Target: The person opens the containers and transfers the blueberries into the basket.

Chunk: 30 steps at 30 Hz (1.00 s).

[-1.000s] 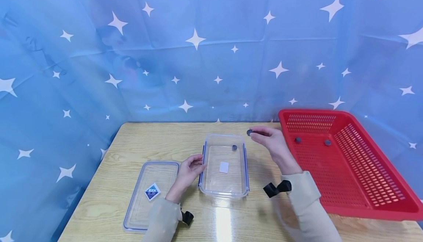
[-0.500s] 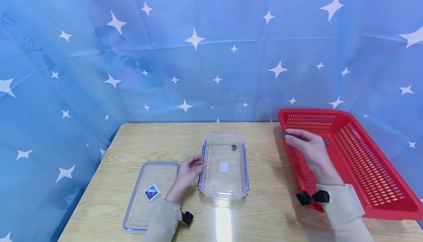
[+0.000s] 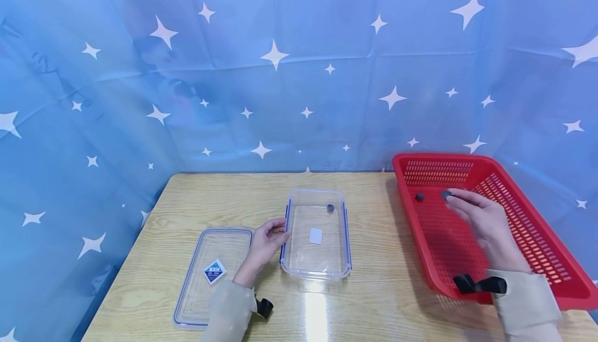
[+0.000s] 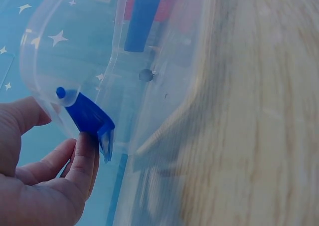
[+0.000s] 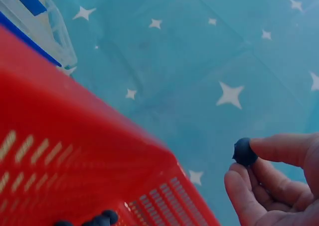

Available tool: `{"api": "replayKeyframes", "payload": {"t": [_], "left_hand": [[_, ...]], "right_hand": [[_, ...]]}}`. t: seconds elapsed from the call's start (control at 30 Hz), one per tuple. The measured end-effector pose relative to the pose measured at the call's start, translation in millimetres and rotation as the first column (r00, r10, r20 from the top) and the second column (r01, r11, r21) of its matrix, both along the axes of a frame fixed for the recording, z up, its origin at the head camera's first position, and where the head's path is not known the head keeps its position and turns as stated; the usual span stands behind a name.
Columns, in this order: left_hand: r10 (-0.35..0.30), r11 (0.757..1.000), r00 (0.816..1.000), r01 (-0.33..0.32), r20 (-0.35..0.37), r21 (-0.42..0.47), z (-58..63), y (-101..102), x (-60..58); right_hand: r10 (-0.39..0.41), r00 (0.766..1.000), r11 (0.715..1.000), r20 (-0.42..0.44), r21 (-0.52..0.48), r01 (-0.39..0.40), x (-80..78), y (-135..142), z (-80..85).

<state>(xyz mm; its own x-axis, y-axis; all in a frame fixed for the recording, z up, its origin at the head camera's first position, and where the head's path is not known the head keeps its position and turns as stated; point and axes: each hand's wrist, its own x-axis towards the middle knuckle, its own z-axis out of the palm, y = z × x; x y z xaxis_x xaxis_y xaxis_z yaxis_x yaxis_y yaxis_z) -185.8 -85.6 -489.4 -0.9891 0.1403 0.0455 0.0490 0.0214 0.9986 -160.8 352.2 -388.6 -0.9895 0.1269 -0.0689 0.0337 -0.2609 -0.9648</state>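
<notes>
My right hand (image 3: pixel 486 222) is over the red basket, pinching a blueberry (image 5: pixel 244 151) between thumb and fingertips. My left hand (image 3: pixel 266 246) holds the left side of a clear plastic food container (image 3: pixel 317 274). In the left wrist view, its fingertips meet the container's blue latch (image 4: pixel 89 117), while the thumb lies along the outer wall near the rim. One blueberry (image 3: pixel 330 208) lies at the far end inside the container, beyond a white square label (image 3: pixel 315 236) on the floor. Another blueberry (image 3: pixel 420 196) lies in the far left of the basket.
The red basket (image 3: pixel 413 228) with slotted sides stands on the right of the wooden table (image 3: pixel 374 311). Several dark berries (image 5: pixel 107 217) show low in the right wrist view. A clear lid (image 3: pixel 189 300) with a blue edge lies left of the container, partly under the left forearm.
My right hand has moved right from beside the container to over the basket, the blueberry still pinched. It now covers one berry seen earlier in the basket. The left hand stays put.
</notes>
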Motion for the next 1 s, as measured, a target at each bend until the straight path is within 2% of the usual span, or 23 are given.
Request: {"api": "replayKeyframes", "payload": {"t": [0.03, 0.1, 0.2, 0.27, 0.37, 0.5, 0.7, 0.77, 0.9, 1.0], "left_hand": [[0.001, 1.0, 1.0, -0.001, 0.006, -0.002, -0.3, 0.0, -0.3], [0.007, 1.0, 1.0, -0.007, -0.001, -0.009, -8.7, -0.5, -3.4], [0.004, 1.0, 1.0, -0.004, 0.013, -0.007, -7.9, -0.8, -3.0], [0.001, 1.0, 1.0, -0.001, 0.031, 0.006, -5.5, -1.0, -2.3], [-0.01, 1.0, 1.0, 0.009, 0.029, 0.007, 4.2, -0.7, 1.9], [-0.016, 1.0, 1.0, 0.016, 0.021, -0.003, 16.9, 0.1, 7.5], [-0.014, 1.0, 1.0, 0.014, 0.025, -0.011, 20.0, 0.6, 9.0], [-0.018, 1.0, 1.0, 0.018, 0.02, -0.011, 19.9, 0.4, 8.8], [-0.025, 1.0, 1.0, 0.025, 0.019, -0.002, 20.1, 0.4, 8.0], [-0.028, 1.0, 0.999, 0.028, 0.018, -0.004, 20.9, 1.0, 7.8]], "right_hand": [[-0.003, 1.0, 1.0, 0.01, 0.002, 0.003, 0.7, 3.5, -0.5], [-0.006, 0.999, 1.0, 0.032, 0.01, 0.006, 2.3, 9.9, -1.5], [-0.011, 1.0, 1.0, 0.024, 0.016, 0.011, 4.0, 17.5, -4.1], [-0.013, 1.0, 1.0, -0.001, 0.002, 0.013, 4.7, 20.8, -6.0], [-0.007, 0.999, 0.999, -0.039, -0.038, 0.005, 5.1, 24.2, -8.2], [-0.01, 1.0, 0.998, -0.026, -0.068, 0.008, 5.1, 27.9, -8.6], [-0.047, 0.998, 0.993, 0.038, -0.109, 0.051, 3.5, 28.4, -6.6], [-0.039, 0.999, 0.992, 0.033, -0.116, 0.042, 3.7, 26.9, -5.8], [-0.012, 1.0, 0.999, 0.026, -0.041, 0.013, 4.3, 18.9, -2.9], [-0.004, 1.0, 0.998, -0.001, -0.056, 0.004, 0.6, 7.9, 0.2]]}}
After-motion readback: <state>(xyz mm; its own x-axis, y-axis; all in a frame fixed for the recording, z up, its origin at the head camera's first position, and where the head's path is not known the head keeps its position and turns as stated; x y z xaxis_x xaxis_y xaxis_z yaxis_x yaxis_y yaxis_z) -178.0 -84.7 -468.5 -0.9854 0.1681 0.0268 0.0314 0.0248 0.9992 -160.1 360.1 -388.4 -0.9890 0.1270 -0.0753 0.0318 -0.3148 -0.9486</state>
